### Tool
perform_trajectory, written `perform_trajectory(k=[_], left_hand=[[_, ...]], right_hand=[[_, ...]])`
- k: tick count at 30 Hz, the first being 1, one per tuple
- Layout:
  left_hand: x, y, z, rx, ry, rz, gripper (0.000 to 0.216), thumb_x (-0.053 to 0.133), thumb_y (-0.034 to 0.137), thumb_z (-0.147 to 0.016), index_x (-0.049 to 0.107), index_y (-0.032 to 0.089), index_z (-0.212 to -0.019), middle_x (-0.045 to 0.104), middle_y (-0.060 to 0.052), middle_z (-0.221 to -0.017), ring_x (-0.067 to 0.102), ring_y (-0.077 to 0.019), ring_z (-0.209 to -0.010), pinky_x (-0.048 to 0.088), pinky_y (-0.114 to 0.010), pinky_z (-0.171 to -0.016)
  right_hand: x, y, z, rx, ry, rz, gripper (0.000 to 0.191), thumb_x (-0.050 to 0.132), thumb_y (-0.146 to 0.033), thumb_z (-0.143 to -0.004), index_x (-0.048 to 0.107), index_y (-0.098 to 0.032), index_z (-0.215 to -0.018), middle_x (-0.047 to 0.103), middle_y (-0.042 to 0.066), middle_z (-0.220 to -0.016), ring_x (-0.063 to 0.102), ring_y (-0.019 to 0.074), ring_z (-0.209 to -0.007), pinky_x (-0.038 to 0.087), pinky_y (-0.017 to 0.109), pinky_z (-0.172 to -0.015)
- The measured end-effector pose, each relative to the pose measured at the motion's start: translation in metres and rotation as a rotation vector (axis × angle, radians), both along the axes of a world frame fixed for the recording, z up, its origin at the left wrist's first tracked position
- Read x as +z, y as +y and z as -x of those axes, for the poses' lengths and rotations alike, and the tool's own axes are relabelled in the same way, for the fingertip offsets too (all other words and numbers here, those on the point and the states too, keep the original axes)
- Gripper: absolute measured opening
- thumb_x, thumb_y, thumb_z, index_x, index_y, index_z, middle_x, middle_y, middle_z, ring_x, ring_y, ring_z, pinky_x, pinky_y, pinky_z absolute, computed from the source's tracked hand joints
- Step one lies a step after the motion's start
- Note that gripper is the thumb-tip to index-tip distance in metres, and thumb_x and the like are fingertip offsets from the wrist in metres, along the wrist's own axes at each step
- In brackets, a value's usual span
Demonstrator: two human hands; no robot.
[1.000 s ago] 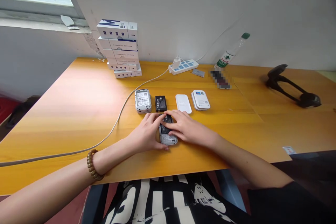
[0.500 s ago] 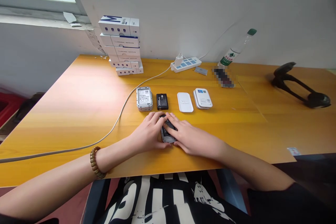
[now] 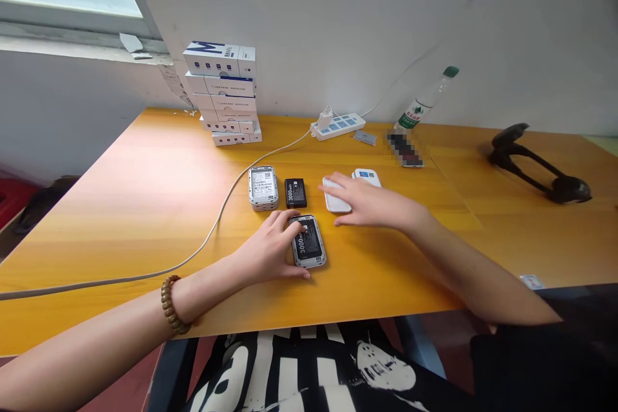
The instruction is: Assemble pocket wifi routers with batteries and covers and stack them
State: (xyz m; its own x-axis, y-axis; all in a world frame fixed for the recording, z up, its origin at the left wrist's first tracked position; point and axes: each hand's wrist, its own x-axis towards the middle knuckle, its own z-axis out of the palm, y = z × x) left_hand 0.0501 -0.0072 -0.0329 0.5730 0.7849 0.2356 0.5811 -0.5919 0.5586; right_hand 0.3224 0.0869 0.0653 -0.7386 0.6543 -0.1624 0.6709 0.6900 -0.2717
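My left hand [image 3: 275,244] grips the left side of a small palm-sized electronic device [image 3: 316,259], its thumb at the near edge and a finger on top. Seated in the device's open back is a black battery [image 3: 309,244] marked 3000 mAh. My right hand [image 3: 371,199] reaches over a white back cover [image 3: 333,205], fingers spread across its upper right part; whether they touch it is unclear. Beyond my left hand lie another black battery [image 3: 296,193] and a stack of similar devices [image 3: 263,187]. More white covers [image 3: 369,177] are stacked behind my right hand, partly hidden.
A pale cable [image 3: 217,222] crosses the table's left part to a power strip [image 3: 340,127]. White boxes [image 3: 226,93] are stacked by the wall. Farther right are a tilted water bottle [image 3: 425,103], a pixelated dark object [image 3: 406,148] and a black stand [image 3: 535,161].
My right hand has left the device and moved right and away from me, over the white cover. My left hand stays at the device, whose battery now shows more fully.
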Motion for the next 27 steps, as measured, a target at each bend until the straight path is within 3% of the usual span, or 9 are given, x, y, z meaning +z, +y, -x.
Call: perform_trajectory(k=[2, 5, 10, 14, 18, 21, 27], left_hand=[[0.0, 0.001, 0.002, -0.008, -0.013, 0.024, 0.081, 0.091, 0.07, -0.068, 0.061, 0.023, -0.126, 0.051, -0.022, -0.152, 0.051, -0.0461, -0.138, 0.051, -0.071, -0.11], [0.001, 0.002, 0.005, -0.018, -0.007, 0.05, 0.082, 0.094, 0.067, -0.066, 0.061, 0.023, -0.127, 0.052, -0.021, -0.151, 0.052, -0.0453, -0.137, 0.052, -0.069, -0.11], [0.004, 0.002, 0.004, -0.012, -0.009, 0.065, 0.084, 0.096, 0.062, -0.066, 0.058, 0.022, -0.131, 0.055, -0.021, -0.147, 0.055, -0.0438, -0.135, 0.051, -0.068, -0.112], [0.003, 0.004, 0.003, 0.021, -0.096, 0.099, 0.096, 0.099, 0.062, -0.061, 0.053, 0.023, -0.136, 0.059, -0.018, -0.143, 0.057, -0.0427, -0.134, 0.053, -0.067, -0.111], [-0.002, 0.004, 0.003, 0.033, -0.142, 0.117, 0.099, 0.098, 0.06, -0.06, 0.049, 0.023, -0.139, 0.058, -0.017, -0.143, 0.057, -0.042, -0.133, 0.056, -0.065, -0.107], [-0.002, 0.004, 0.003, 0.043, -0.141, 0.131, 0.101, 0.1, 0.057, -0.057, 0.048, 0.024, -0.138, 0.059, -0.017, -0.143, 0.058, -0.0424, -0.132, 0.058, -0.064, -0.104], [-0.001, 0.004, 0.003, 0.043, -0.103, 0.11, 0.107, 0.105, 0.052, -0.053, 0.046, 0.024, -0.138, 0.059, -0.017, -0.141, 0.058, -0.0437, -0.131, 0.056, -0.065, -0.106]], right_hand=[[-0.011, 0.028, -0.005, -0.1, -0.123, -0.022, 0.107, 0.093, -0.045, -0.071, 0.044, -0.028, -0.164, 0.05, 0.02, -0.163, 0.041, 0.0505, -0.154, 0.039, 0.069, -0.12], [-0.023, 0.051, -0.004, -0.177, -0.224, 0.005, 0.119, 0.095, -0.048, -0.063, 0.038, -0.035, -0.167, 0.059, 0.018, -0.152, 0.052, 0.055, -0.14, 0.047, 0.071, -0.109], [-0.009, 0.042, 0.003, -0.233, -0.166, 0.072, 0.104, 0.091, -0.042, -0.067, 0.048, -0.037, -0.161, 0.057, 0.017, -0.152, 0.052, 0.0567, -0.138, 0.047, 0.074, -0.107], [0.001, 0.012, 0.006, -0.073, 0.16, 0.138, 0.099, 0.081, -0.05, -0.082, 0.032, -0.038, -0.167, 0.04, 0.012, -0.166, 0.05, 0.0421, -0.145, 0.045, 0.059, -0.117], [-0.012, -0.022, 0.012, 0.014, 0.352, 0.352, 0.095, 0.087, -0.046, -0.078, 0.033, -0.033, -0.155, 0.046, 0.011, -0.159, 0.056, 0.0323, -0.141, 0.049, 0.047, -0.115], [-0.024, -0.039, 0.017, 0.01, 0.315, 0.401, 0.086, 0.091, -0.043, -0.075, 0.039, -0.03, -0.143, 0.052, 0.012, -0.151, 0.057, 0.0333, -0.138, 0.051, 0.048, -0.112], [-0.037, -0.049, 0.022, 0.085, 0.206, 0.246, 0.073, 0.09, -0.048, -0.077, 0.05, -0.021, -0.132, 0.05, 0.019, -0.149, 0.048, 0.0407, -0.142, 0.045, 0.058, -0.116]])
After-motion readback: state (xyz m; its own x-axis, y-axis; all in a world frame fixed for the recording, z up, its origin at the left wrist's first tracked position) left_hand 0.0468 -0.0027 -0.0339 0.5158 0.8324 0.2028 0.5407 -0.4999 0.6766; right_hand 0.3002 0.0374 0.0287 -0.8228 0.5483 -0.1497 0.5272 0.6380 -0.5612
